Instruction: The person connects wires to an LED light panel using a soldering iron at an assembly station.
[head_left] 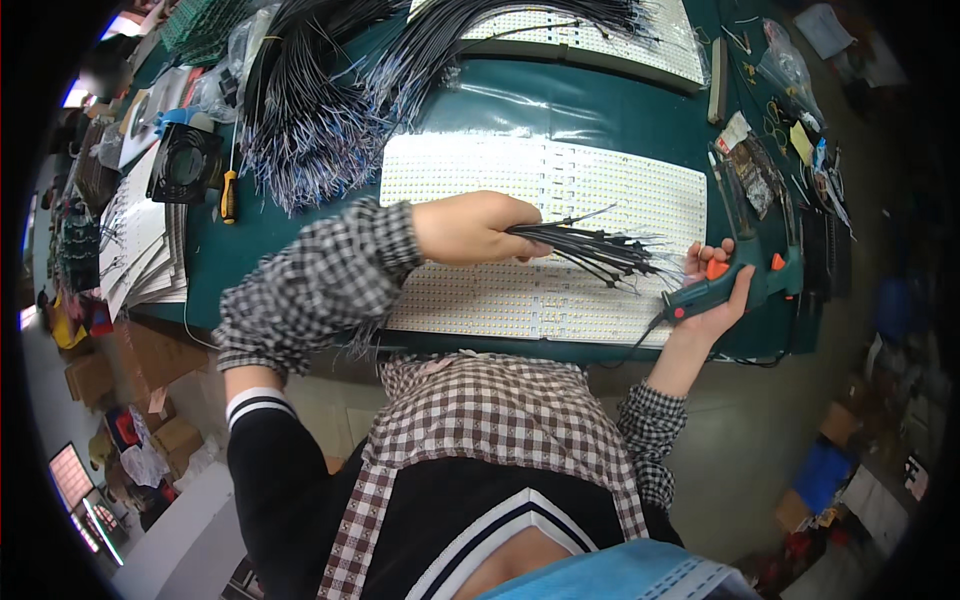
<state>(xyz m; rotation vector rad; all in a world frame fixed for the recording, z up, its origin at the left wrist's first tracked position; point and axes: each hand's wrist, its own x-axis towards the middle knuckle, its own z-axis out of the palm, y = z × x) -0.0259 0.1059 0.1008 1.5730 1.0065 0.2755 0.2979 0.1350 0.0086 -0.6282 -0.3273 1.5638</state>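
Observation:
My left hand [480, 228] is closed around a bundle of black wires [590, 246], whose thin bare or coloured ends point right. The bundle is over white LED boards [470, 312] dotted with rows of small yellowish chips. On the right, my right hand [715, 305] grips a dark green soldering gun [703, 292] by its handle, with an orange-red trigger under the fingers. Its slim front end points away from me, and a dark cord leaves the handle near the table's front edge. The wire ends come close to my right fingers; whether they touch cannot be made out.
A large pile of black wires [310, 120] lies at the back left. More LED boards [640, 45] are stacked at the back. A second green tool [785, 272] stands right of my hand. At left are a yellow screwdriver [229, 197], a black fan [186, 163] and stacked white sheets [145, 250].

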